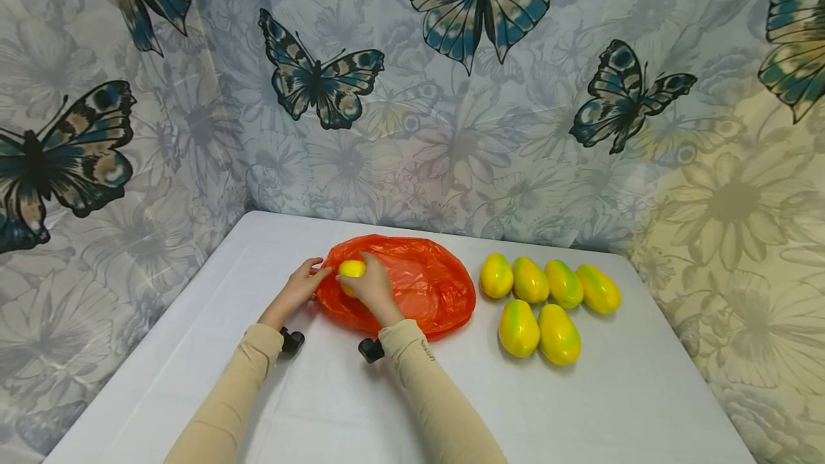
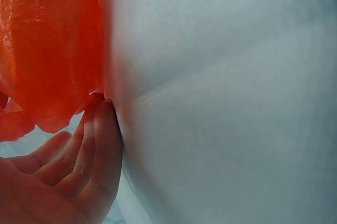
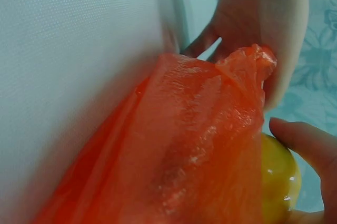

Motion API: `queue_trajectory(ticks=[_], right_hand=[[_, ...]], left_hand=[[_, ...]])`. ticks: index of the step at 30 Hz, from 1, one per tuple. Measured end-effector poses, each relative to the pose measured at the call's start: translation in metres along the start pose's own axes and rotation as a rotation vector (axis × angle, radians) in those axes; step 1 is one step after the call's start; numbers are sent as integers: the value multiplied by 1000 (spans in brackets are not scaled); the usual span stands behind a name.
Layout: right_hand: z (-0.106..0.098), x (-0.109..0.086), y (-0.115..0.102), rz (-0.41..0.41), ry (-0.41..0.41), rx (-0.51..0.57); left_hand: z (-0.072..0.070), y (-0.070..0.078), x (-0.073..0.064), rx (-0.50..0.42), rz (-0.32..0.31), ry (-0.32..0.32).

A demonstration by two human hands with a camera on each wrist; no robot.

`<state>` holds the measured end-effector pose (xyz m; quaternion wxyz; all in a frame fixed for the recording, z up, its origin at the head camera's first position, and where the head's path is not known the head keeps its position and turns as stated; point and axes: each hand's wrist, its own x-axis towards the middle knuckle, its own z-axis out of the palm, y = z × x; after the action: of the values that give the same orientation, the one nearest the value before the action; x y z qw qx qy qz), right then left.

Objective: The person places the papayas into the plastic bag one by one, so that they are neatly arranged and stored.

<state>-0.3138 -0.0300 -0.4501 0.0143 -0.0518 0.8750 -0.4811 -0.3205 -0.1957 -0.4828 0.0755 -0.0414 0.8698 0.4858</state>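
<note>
From my head, I see my right hand (image 1: 376, 288) gripping a yellow fruit (image 1: 351, 269) over the left end of the open red bag (image 1: 451, 306), which sits on the white table (image 1: 644, 392). My left hand (image 1: 299, 291) is at the bag's left edge, fingers loosely extended against it. Six more fruits (image 1: 559, 335), yellow streaked green, lie right of the bag: four in the back row, two in front. In my left wrist view, my fingers are nearly straight, their tips touching the bag near its rim. In my right wrist view, my thumb presses the fruit, which shows partly beyond the bag's wall; my left hand is behind the rim.
</note>
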Motion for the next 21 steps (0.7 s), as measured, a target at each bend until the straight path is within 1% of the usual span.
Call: queue_trajectory(ticks=[6,10,18,21], right_hand=[[2,-1,0,13,3,-33],[4,0,-1,22,6,-23],[10,-3,2,-14,62,9],[13,-3,4,-24,79,15]], left_hand=[[0,0,1,5,-6,0],[-1,0,1,4,-2,0],[0,-1,1,-8,23,2],[0,-1,2,-9,22,7]])
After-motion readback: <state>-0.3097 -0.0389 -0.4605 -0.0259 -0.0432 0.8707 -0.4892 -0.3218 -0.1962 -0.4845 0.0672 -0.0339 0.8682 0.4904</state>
